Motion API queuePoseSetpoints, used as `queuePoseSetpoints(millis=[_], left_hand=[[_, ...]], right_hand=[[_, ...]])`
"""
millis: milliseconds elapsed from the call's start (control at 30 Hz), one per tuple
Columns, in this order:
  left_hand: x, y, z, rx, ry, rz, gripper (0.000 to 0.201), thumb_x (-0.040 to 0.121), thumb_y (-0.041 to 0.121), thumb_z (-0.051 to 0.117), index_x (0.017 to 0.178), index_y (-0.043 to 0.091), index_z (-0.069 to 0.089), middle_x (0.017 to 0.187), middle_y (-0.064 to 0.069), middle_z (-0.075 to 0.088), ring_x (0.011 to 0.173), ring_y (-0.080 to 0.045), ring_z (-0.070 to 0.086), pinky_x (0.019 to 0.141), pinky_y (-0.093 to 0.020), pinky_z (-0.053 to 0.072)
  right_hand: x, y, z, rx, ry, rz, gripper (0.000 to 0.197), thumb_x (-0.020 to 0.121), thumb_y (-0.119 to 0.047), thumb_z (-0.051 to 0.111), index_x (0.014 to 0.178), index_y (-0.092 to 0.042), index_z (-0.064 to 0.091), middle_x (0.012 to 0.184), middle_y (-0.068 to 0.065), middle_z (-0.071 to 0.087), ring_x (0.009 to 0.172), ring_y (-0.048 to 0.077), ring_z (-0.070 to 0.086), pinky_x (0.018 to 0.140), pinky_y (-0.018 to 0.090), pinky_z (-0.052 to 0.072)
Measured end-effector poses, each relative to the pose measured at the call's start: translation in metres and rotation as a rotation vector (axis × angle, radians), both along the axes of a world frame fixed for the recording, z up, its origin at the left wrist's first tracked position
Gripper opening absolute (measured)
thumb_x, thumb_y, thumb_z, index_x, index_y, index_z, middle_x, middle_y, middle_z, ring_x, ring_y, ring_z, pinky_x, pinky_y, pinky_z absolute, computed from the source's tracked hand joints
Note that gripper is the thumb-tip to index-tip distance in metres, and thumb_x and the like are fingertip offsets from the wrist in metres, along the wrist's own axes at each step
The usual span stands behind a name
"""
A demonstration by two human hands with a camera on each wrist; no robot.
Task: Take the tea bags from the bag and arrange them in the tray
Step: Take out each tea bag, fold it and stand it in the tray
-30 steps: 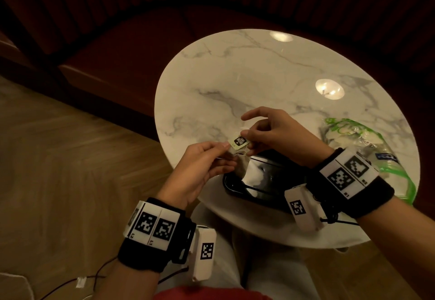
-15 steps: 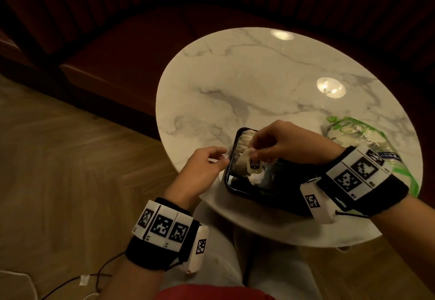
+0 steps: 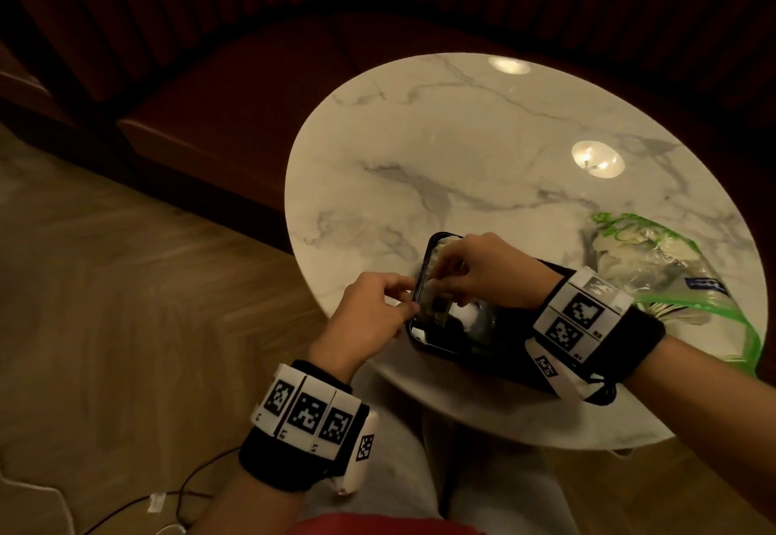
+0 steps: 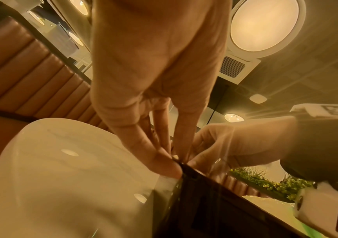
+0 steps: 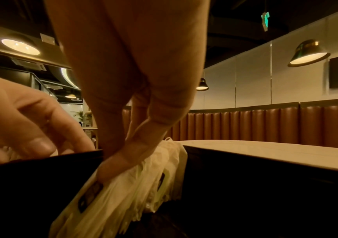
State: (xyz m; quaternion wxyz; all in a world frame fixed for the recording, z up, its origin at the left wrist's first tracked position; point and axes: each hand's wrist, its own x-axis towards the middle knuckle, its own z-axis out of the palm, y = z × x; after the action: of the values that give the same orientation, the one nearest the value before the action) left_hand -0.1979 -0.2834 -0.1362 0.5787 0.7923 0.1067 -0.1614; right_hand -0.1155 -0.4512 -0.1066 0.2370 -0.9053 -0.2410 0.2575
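The left hand point(image 3: 369, 312) pinches the near rim of the black tray point(image 3: 424, 341) on the surface point(image 3: 462, 148). Just past that grip, the right hand point(image 3: 483, 270) presses a tea bag point(image 5: 107, 193) against the row standing in the tray. The plastic bag point(image 3: 655, 265) lies farther off, right of the right hand.

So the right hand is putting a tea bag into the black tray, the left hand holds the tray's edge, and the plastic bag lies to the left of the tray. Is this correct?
One detail is wrong: the head view shows the plastic bag lying to the right of the black tray, not the left. The rest holds: the right hand is putting a tea bag into the tray, and the left hand holds its edge.
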Motion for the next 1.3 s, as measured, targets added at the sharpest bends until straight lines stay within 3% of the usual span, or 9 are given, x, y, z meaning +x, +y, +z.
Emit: queuePoseSetpoints(millis=[67,167,267,367,467,567,1067,1200,1300], left_hand=[[0.000,0.000,-0.001,-0.006,0.011,-0.007,0.036,0.092,0.007,0.064,0.127,0.013,0.062,0.102,-0.003,0.066,0.086,-0.032,0.069,0.075,-0.037,0.060],[0.000,0.001,-0.002,-0.021,0.015,-0.008,0.036,0.092,0.004,0.064,0.127,0.011,0.062,0.104,-0.005,0.065,0.083,-0.030,0.070,0.072,-0.031,0.060],[0.000,0.001,-0.003,-0.036,0.006,-0.003,0.036,0.092,0.003,0.063,0.127,0.011,0.063,0.105,-0.007,0.065,0.080,-0.026,0.069,0.066,-0.023,0.059],[0.000,0.001,-0.004,-0.048,0.002,0.008,0.037,0.092,0.002,0.063,0.128,0.010,0.063,0.105,-0.007,0.064,0.076,-0.021,0.068,0.062,-0.018,0.057],[0.000,0.000,-0.007,-0.053,0.005,0.019,0.037,0.091,0.002,0.063,0.127,0.010,0.063,0.105,-0.007,0.064,0.070,-0.015,0.065,0.058,-0.016,0.054],[0.001,-0.001,-0.008,-0.052,0.013,0.022,0.036,0.091,0.002,0.063,0.126,0.011,0.063,0.106,-0.006,0.064,0.071,-0.018,0.067,0.060,-0.019,0.056],[0.001,-0.001,-0.004,-0.081,0.005,0.021,0.030,0.091,-0.003,0.061,0.117,0.011,0.066,0.107,-0.014,0.064,0.059,-0.013,0.062,0.056,-0.017,0.054],[0.002,-0.001,-0.006,-0.053,-0.003,0.011,0.032,0.092,0.002,0.061,0.124,0.010,0.064,0.108,-0.011,0.064,0.074,-0.023,0.068,0.062,-0.022,0.058],[0.004,-0.001,-0.005,-0.015,-0.017,-0.013,0.032,0.095,0.011,0.061,0.126,0.014,0.062,0.105,-0.008,0.065,0.084,-0.029,0.070,0.066,-0.028,0.060]], right_hand=[[-0.002,-0.004,0.004,0.043,0.010,-0.070,0.010,0.088,-0.016,0.070,0.095,-0.009,0.068,0.075,0.003,0.072,0.059,0.010,0.070,0.063,0.025,0.058],[-0.007,-0.010,0.011,0.048,0.028,-0.095,0.010,0.089,-0.018,0.069,0.092,-0.010,0.063,0.070,0.001,0.071,0.057,0.012,0.069,0.061,0.027,0.059],[-0.014,-0.011,0.014,-0.078,0.077,0.042,0.007,0.090,-0.026,0.068,0.094,-0.021,0.065,0.079,-0.004,0.070,0.063,0.010,0.068,0.064,0.031,0.059],[-0.022,-0.005,0.014,-0.280,0.151,0.220,0.018,0.093,-0.029,0.061,0.109,-0.030,0.067,0.099,-0.007,0.070,0.083,0.012,0.068,0.079,0.030,0.056],[-0.027,0.007,0.010,-0.503,0.163,0.363,0.036,0.097,-0.018,0.050,0.131,-0.024,0.057,0.118,0.001,0.065,0.101,0.017,0.062,0.089,0.029,0.049],[-0.026,0.014,0.007,-0.608,0.170,0.388,0.038,0.097,-0.013,0.045,0.134,-0.015,0.054,0.118,0.009,0.063,0.102,0.023,0.062,0.088,0.033,0.051],[-0.022,0.010,0.005,-0.591,0.128,0.322,0.033,0.097,-0.024,0.048,0.126,-0.012,0.058,0.109,0.010,0.066,0.095,0.024,0.065,0.086,0.036,0.054],[-0.025,0.004,0.012,-0.522,0.145,0.349,0.039,0.098,-0.027,0.048,0.136,-0.021,0.053,0.118,0.002,0.064,0.090,0.015,0.059,0.087,0.028,0.048],[-0.028,-0.011,0.024,-0.379,0.129,0.251,0.040,0.098,-0.032,0.050,0.138,-0.032,0.052,0.118,-0.012,0.065,0.091,0.010,0.065,0.083,0.020,0.042]])
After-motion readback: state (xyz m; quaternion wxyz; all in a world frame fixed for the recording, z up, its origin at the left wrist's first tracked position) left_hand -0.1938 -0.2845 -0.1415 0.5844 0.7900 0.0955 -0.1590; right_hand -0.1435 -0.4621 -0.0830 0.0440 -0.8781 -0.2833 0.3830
